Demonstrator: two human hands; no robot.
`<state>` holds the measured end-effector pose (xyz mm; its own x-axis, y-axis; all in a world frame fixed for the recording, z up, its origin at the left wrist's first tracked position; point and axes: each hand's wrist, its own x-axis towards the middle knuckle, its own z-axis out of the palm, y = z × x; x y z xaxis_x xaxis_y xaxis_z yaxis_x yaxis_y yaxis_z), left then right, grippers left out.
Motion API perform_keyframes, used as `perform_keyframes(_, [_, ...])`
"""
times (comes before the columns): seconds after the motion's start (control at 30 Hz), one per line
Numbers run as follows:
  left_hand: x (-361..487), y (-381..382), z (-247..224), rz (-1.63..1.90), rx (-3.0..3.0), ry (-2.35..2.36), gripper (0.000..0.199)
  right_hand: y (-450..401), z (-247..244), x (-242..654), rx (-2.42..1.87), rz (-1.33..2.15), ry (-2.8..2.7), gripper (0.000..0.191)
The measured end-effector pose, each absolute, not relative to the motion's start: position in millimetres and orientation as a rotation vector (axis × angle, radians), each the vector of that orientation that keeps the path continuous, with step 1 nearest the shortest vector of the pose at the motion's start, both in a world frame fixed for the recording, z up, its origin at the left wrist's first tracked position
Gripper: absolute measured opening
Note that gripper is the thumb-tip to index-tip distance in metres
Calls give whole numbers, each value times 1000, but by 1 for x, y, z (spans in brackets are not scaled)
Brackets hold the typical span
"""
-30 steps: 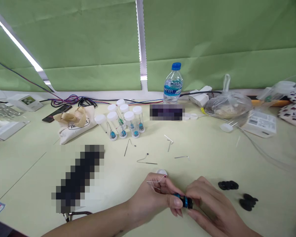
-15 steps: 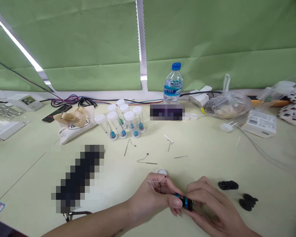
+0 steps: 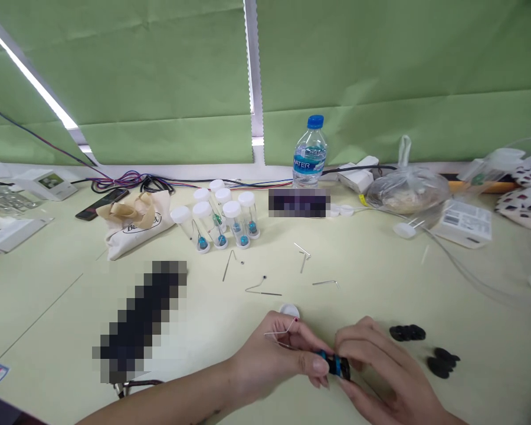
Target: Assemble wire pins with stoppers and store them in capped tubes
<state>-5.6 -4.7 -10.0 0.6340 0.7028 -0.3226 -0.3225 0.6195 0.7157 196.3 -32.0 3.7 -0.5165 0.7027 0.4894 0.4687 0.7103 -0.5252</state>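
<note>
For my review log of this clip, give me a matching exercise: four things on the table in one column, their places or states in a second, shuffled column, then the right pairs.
Things:
1. water bottle
2. blue-and-black cylinder
3. capped vials
4. black discs

Places or states:
A. lying flat, just right of the right hand
B. pinched between the left hand and right hand
C. upright at the table's far edge, by the green blinds
D. standing clustered beside the cloth pouch

Pairs: 1-C, 2-B, 3-D, 4-A

Both hands (image 3: pixel 331 366) pinch a small blue-black cylinder (image 3: pixel 336 364) over the table (image 3: pixel 71 295).
</note>
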Motion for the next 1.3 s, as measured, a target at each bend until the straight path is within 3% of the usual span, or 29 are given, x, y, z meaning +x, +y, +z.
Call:
perform_keyframes(0.2, [-5, -4, -10, 668, 651, 641, 23, -32, -2, 198, -887, 396, -2186, 23])
perform_keyframes(0.43, [-3, -7, -9, 628, 679, 635, 23, -31, 5, 196, -825, 486, -2266, 9])
perform_keyframes(0.8, [-3, -2, -9, 677, 658, 651, 26, -31, -4, 197, -913, 440, -2189, 19])
perform_keyframes(0.97, [-2, -6, -11, 647, 663, 639, 26, -31, 4, 196, -853, 510, -2276, 6])
perform_keyframes(1.17, [-3, -6, -10, 656, 672, 640, 24, -31, 1, 198, -871, 497, -2299, 6])
perform_keyframes(1.3, [-4, -3, -11, 685, 651, 658, 24, -32, -6, 197, -921, 453, -2214, 20])
